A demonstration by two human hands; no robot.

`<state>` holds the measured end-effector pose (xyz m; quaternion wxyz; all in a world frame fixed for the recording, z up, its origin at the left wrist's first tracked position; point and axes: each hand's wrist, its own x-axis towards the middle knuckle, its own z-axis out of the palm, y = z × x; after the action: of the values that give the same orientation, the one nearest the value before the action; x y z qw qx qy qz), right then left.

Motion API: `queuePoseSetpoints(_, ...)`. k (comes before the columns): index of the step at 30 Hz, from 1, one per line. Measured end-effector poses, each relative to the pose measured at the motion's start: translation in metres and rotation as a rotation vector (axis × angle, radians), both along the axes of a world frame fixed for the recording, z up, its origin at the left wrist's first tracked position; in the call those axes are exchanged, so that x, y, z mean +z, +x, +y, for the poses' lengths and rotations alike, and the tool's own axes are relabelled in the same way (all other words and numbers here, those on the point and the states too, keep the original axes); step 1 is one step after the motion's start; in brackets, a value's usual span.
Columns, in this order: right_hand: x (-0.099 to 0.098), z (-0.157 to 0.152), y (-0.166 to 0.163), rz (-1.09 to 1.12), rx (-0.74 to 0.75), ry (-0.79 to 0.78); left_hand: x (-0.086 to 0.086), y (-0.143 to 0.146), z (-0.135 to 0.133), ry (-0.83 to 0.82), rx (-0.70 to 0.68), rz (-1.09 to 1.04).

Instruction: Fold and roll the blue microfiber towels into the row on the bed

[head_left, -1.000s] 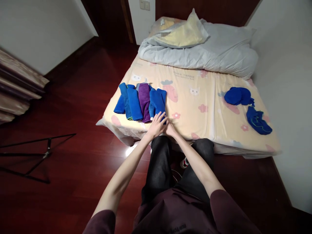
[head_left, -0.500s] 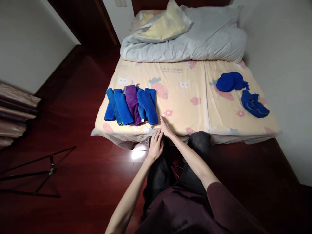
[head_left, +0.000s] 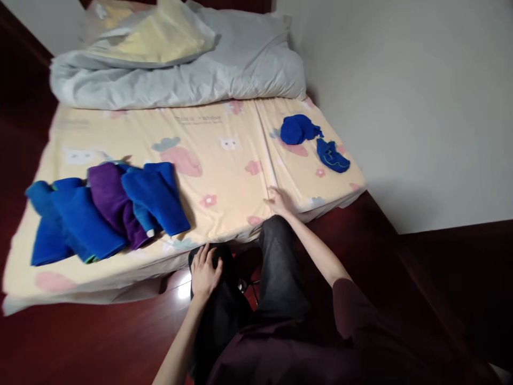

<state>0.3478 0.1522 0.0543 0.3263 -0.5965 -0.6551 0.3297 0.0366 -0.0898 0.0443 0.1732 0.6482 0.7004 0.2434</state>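
Note:
My left hand [head_left: 206, 271] lies on my left knee, fingers spread and holding nothing. Above the bed's front edge, by my right knee, my right hand [head_left: 278, 201] is open with its fingers slightly bent and nothing in them. To the left, on the bed sheet [head_left: 228, 187], several folded blue cloths [head_left: 86, 219] lie side by side and overlap, with a purple cloth [head_left: 114, 200] among them. Over on the right side are two bunched blue cloths, one rounded [head_left: 296, 129] and one crumpled with a green edge line [head_left: 332, 156].
A grey quilt [head_left: 180, 80] is rolled across the far end of the bed, with a yellow pillow [head_left: 164, 40] on top. A pale wall [head_left: 401, 107] stands close along the bed's right side. Dark red floor [head_left: 140, 331] shows in front.
The view has turned to the right, so the bed appears further left. My right hand has moved rightward, away from the folded cloths and my left hand. The left hand stays on the knee.

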Motion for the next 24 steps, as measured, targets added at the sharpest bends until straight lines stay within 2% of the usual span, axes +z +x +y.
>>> queuePoseSetpoints(3, 0.015, 0.027, 0.090, -0.203, -0.217, -0.021, 0.000, 0.007, 0.003, -0.027, -0.003, 0.083)
queuePoseSetpoints(7, 0.032, 0.051, 0.189, -0.436, -0.291, -0.140, 0.002, 0.013, 0.005, -0.052, -0.034, 0.146)
queuePoseSetpoints(10, 0.038, 0.068, 0.236, -0.534, -0.305, -0.183, 0.005, 0.016, 0.006, -0.078, -0.015, 0.153)
queuePoseSetpoints(17, 0.041, 0.123, 0.283, -0.699, -0.328, -0.259, 0.012, 0.020, 0.007, -0.086, 0.037, 0.193)
queuePoseSetpoints(21, 0.038, 0.148, 0.296, -0.722, -0.335, -0.279, 0.014, 0.020, 0.005, -0.100, 0.076, 0.214)
queuePoseSetpoints(24, 0.029, 0.152, 0.294, -0.721, -0.360, -0.232, 0.013, 0.020, 0.004, -0.107, 0.096, 0.226)
